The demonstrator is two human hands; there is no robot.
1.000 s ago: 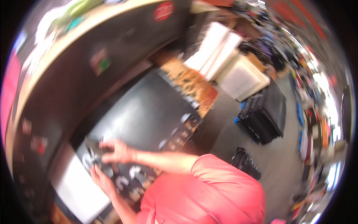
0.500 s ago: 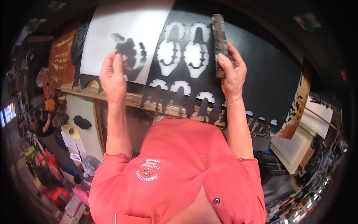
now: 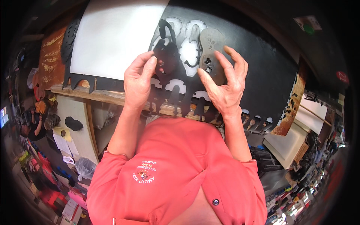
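Between the thumb and fingers of my left hand (image 3: 140, 77), closed, is a thin black cut-out piece (image 3: 167, 56) with a curved loop at its top. It hangs over the left part of a black sheet (image 3: 266, 63) that has several sole- and arch-shaped openings cut through it, white showing beneath. A brownish sole-shaped cutting die (image 3: 213, 43) with small holes lies on the sheet. Just to its right is my right hand (image 3: 227, 80), open, thumb and fingers spread around its near end. I cannot tell whether the fingertips touch the die.
A white board (image 3: 116, 37) lies under the sheet at the left. A wooden beam (image 3: 101, 94) runs along the bench's near edge. Rusty panels stand at the left (image 3: 56, 54) and right (image 3: 290, 116). Another person (image 3: 35, 127) is at far left.
My left hand has moved right with the black piece, from over the white board to over the black sheet. The die, held on edge before, now lies flat, and my right hand has opened.
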